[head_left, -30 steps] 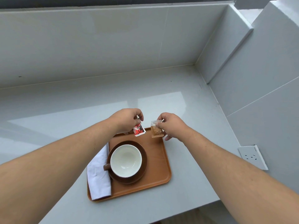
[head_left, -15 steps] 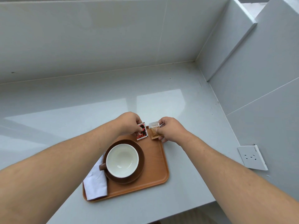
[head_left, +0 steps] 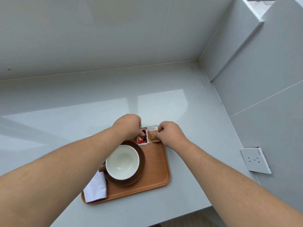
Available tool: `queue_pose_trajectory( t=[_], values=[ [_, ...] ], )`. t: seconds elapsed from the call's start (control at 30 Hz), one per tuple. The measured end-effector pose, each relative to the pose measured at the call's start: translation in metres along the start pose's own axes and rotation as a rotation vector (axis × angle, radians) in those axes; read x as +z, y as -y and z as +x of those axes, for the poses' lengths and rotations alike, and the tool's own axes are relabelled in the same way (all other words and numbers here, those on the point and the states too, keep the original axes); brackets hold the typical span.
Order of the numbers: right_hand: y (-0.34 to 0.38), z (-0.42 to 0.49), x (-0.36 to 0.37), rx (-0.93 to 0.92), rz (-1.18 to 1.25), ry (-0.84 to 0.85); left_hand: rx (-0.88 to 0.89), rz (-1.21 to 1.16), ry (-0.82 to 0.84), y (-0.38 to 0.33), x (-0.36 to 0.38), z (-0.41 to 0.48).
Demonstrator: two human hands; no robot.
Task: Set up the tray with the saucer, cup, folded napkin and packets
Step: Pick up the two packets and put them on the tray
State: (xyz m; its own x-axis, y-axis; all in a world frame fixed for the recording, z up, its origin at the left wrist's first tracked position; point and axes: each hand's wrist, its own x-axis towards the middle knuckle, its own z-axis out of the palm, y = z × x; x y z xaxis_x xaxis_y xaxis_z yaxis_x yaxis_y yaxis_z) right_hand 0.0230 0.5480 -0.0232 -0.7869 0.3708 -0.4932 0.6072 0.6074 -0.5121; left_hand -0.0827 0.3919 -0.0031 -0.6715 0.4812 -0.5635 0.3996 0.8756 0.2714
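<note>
An orange-brown tray [head_left: 157,171] lies on the grey counter. On it stands a dark brown saucer [head_left: 141,163] with a cup [head_left: 122,162], white inside, its handle to the left. A folded white napkin [head_left: 95,188] lies along the tray's left side, partly under my left forearm. At the tray's far edge my left hand [head_left: 127,126] pinches a red packet [head_left: 143,138]. Right beside it my right hand [head_left: 170,134] pinches a brown packet [head_left: 152,134]. The two packets sit side by side, touching, low on the tray's far end.
Grey tiled walls close the counter at the back and right, meeting in a corner. A white wall socket [head_left: 255,160] sits low on the right wall. The counter's front edge runs just below the tray.
Both hands have brought the packets together and lowered them onto the tray's far end. The camera has tilted, so the tray appears lower in view.
</note>
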Motion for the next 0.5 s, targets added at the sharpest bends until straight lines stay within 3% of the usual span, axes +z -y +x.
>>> queue_pose_trajectory(
  t=[0.5],
  values=[
    [0.0026,-0.0045,0.0092,-0.162,-0.253,-0.1,-0.001,0.059,-0.083,0.0021,0.0029,-0.004]
  ],
)
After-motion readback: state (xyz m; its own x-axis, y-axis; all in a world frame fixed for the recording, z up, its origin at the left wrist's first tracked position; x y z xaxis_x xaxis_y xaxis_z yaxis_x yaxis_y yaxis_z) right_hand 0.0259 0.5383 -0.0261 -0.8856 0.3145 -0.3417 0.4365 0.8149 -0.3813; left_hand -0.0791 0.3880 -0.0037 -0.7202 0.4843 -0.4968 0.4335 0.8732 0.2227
